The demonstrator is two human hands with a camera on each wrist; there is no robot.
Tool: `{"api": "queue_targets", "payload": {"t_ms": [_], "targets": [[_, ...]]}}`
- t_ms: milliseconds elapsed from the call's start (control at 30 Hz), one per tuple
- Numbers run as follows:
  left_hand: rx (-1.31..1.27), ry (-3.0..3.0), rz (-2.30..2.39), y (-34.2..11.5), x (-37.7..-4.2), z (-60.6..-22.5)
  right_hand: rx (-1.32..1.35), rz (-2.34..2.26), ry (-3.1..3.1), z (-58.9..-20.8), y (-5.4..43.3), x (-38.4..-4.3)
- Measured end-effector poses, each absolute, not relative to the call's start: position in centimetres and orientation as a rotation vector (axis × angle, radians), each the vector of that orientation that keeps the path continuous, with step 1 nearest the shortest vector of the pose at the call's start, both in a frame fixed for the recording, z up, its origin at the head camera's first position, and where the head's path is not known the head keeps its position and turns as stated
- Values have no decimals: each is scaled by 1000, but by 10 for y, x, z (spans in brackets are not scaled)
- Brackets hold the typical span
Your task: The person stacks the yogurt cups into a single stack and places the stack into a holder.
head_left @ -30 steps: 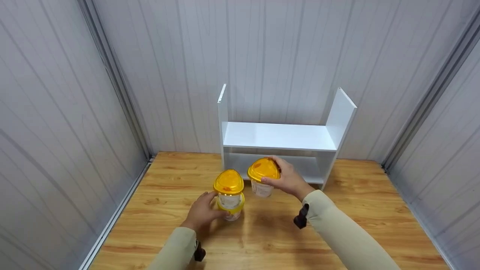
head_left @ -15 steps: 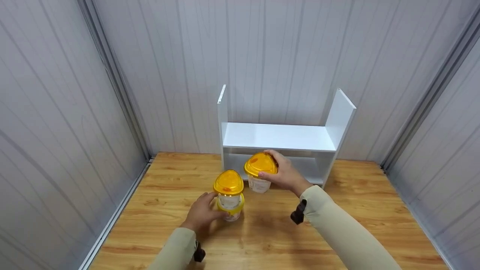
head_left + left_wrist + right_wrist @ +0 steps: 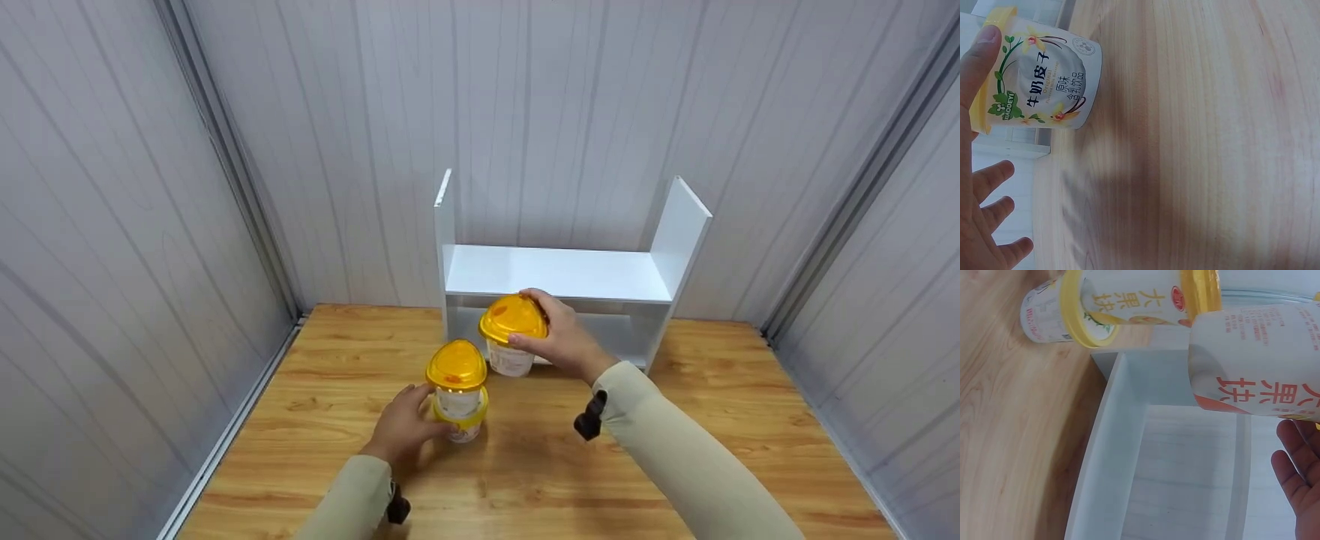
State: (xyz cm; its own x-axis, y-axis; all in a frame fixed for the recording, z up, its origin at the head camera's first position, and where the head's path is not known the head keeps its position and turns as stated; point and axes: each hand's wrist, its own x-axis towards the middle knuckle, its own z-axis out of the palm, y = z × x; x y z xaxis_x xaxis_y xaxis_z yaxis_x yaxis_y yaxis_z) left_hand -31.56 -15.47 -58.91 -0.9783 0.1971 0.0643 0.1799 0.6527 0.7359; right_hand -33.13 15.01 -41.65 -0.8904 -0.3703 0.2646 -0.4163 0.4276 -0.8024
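Observation:
Two cups stand stacked on the table. The lower milk drink cup (image 3: pixel 466 434) has a flat yellow lid; the upper cup (image 3: pixel 459 403) wears a domed orange lid (image 3: pixel 456 365). My left hand (image 3: pixel 405 427) holds the lower cup from the left, its thumb on the lid in the left wrist view, with several other fingers extended clear of it. A second dome-lidded cup (image 3: pixel 511 360) is gripped in my right hand (image 3: pixel 562 341), raised just right of the stack and before the shelf. In the right wrist view this held cup (image 3: pixel 1252 360) shows orange lettering.
Behind the hands, a white two-level shelf (image 3: pixel 559 271) with upright side panels stands against the back wall. Wood-grain tabletop (image 3: pixel 337 375) spreads around it. Pale panelled walls (image 3: pixel 112 225) close in the left, right and back.
My right hand has carried its cup left and slightly up, closer to the stack and the shelf. The left hand and stacked cups have stayed in place.

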Motion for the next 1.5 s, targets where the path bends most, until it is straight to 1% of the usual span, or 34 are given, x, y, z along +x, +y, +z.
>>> {"api": "queue_targets", "payload": {"t_ms": [400, 567, 767, 1500], "targets": [[246, 2825, 1256, -155, -315, -587, 779, 1471, -2587, -403, 132, -330], [252, 2830, 1263, -155, -312, -587, 802, 1468, -2590, -402, 123, -330], [303, 2878, 1210, -155, -309, -586, 834, 1502, -2574, -401, 114, -330], [240, 2819, 1267, -154, -308, -585, 911, 1509, -2558, -403, 85, -330]]}}
